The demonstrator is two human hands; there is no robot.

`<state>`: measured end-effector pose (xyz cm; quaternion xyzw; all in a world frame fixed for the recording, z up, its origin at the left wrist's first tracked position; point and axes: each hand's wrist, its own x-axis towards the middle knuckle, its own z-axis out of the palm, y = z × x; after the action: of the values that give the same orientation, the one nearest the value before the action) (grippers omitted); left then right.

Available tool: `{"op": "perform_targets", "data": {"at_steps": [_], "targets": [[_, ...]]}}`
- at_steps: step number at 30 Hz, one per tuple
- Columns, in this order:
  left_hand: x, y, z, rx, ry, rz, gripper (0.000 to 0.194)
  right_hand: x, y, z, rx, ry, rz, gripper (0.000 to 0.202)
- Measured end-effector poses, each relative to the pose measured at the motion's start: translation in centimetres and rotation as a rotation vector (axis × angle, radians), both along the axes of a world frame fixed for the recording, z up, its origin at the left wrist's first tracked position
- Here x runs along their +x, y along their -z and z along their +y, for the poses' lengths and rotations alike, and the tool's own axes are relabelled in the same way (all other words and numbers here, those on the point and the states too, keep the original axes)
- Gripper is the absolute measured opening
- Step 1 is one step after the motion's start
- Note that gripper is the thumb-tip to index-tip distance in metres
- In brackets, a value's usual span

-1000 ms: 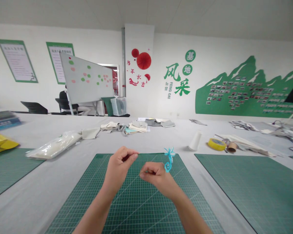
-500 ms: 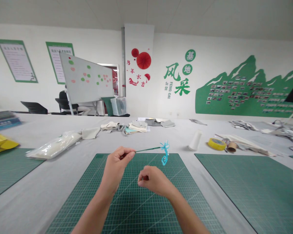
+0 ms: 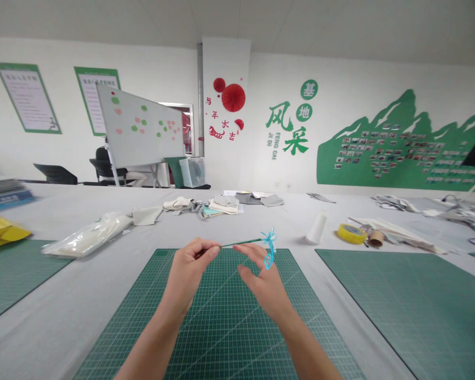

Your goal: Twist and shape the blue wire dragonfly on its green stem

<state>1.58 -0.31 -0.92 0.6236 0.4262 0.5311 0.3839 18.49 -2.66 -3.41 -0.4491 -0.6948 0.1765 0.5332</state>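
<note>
Left hand is pinched closed, thumb and index on left end of thin dark-green stem, which carries a bright-blue curled ornament at its right end. Right hand is partly open, thumb and fingers spread, fingertips at the stem; can't tell if touching. Stem is over far edge of green gridded rectangular cutting mat.

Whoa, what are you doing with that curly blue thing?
A person's left hand pinches one end of a thin green stem above a green cutting mat. At its other end is a curly blue ornament. The right hand is open just below the stem, fingers spread; whether it touches is hard to tell. A yellow tape roll lies off to the right.
</note>
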Motion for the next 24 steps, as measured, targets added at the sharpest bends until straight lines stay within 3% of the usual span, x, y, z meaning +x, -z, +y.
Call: {"op": "perform_targets", "data": {"at_steps": [8,12,18,24], "targets": [[0.4,0.1,-0.2,0.0,0.043,0.013,0.024,-1.2,0.0,-0.6,-0.169,-0.217,0.243,0.024],[0.8,0.2,-0.4,-0.001,0.058,0.03,0.023,-1.6,0.2,-0.5,-0.206,-0.258,0.325,0.02],[1.0,0.3,-0.6,0.019,0.057,0.016,0.021,-1.5,0.5,-0.5,-0.267,-0.135,0.323,0.025],[1.0,0.1,-0.5,0.023,0.063,0.041,0.022,-1.6,0.9,-0.6,-0.215,-0.064,0.398,0.029]]}}
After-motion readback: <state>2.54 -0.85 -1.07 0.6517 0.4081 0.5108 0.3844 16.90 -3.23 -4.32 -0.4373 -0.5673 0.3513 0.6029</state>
